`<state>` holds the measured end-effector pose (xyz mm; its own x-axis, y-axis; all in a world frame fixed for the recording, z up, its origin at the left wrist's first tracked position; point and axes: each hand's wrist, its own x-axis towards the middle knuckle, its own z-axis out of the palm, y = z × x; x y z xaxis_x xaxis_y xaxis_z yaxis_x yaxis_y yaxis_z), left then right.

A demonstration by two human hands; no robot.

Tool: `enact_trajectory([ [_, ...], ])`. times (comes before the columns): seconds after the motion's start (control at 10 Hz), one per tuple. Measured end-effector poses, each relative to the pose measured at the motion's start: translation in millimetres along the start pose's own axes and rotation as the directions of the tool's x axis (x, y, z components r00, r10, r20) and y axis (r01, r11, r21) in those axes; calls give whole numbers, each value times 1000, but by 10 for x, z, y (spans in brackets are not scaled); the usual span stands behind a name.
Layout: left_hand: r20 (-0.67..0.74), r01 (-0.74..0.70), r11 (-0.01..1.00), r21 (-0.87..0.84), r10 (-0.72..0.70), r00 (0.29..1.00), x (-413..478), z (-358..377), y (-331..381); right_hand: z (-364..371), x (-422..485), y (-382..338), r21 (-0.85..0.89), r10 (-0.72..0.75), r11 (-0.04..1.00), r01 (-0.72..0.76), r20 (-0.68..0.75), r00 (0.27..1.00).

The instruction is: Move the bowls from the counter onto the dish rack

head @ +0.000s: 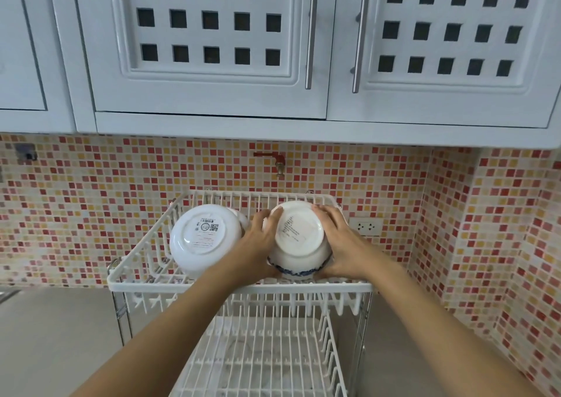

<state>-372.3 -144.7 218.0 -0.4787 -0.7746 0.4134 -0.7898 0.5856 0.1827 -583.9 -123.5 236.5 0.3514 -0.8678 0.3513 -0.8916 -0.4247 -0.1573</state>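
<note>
A white two-tier wire dish rack [142, 285] stands on the counter against the tiled wall. On its upper tier a plain white bowl [204, 238] lies tilted with its labelled base toward me. To its right is a white bowl with a blue patterned rim [299, 238], also base toward me. My left hand [261, 241] grips this bowl's left side and my right hand [340, 241] grips its right side. The bowl's rim rests low in the upper tier.
The rack's lower tier [261, 360] holds no dishes. Grey counter [54, 336] spreads to the left and right of the rack. A small tap [277, 161] sticks out of the mosaic wall above the rack, a wall socket [365, 226] sits to the right, and white cabinets [212, 47] hang overhead.
</note>
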Motion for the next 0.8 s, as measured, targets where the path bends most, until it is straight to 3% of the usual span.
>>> enact_trajectory([
  [0.3, 68, 23, 1000, 7, -23, 997, -11, -41, 38, -5, 2, 17, -54, 21, 998, -19, 35, 999],
  [0.5, 78, 93, 984, -152, -82, 994, -122, -231, 187, -98, -108, -62, 119, 60, 990, -72, 102, 993],
  [0.7, -25, 114, 976, -187, -120, 992, -477, -387, 246, -124, -410, -488, 95, 99, 991, -93, -65, 993],
  [0.8, -68, 119, 987, -109, -127, 990, -652, -538, 291, -68, -498, -788, 76, 112, 991, -106, -87, 990],
])
